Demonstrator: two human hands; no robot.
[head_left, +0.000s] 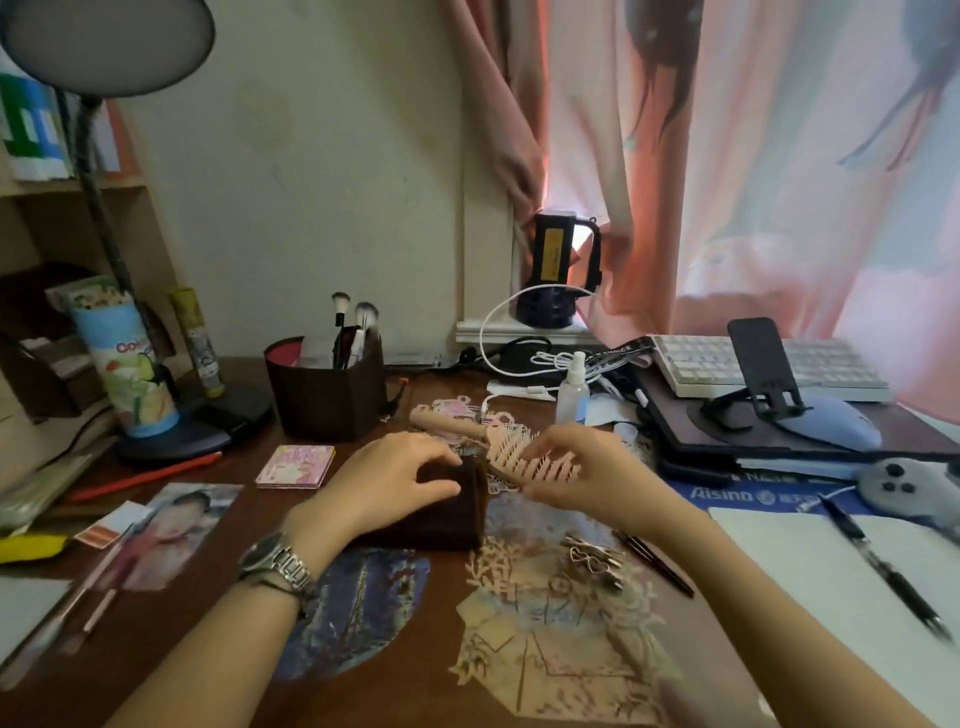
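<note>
A dark brown box (447, 519) lies on its side in the middle of the desk. My left hand (389, 480), with a metal watch on its wrist, grips the box's top end. A pink hairbrush (524, 452) with a wooden handle lies just behind the box, bristles facing me. My right hand (587, 470) holds the brush head, fingers curled over the bristles.
A brown brush holder (324, 400) stands behind the hands, a desk lamp base (208, 426) and a printed tube (130, 364) to the left. A spray bottle (573, 389), keyboard (753, 366), phone stand (761, 374), game controller (909, 483) and notebook with pen (857, 571) fill the right. Hair clips (597, 561) lie in front.
</note>
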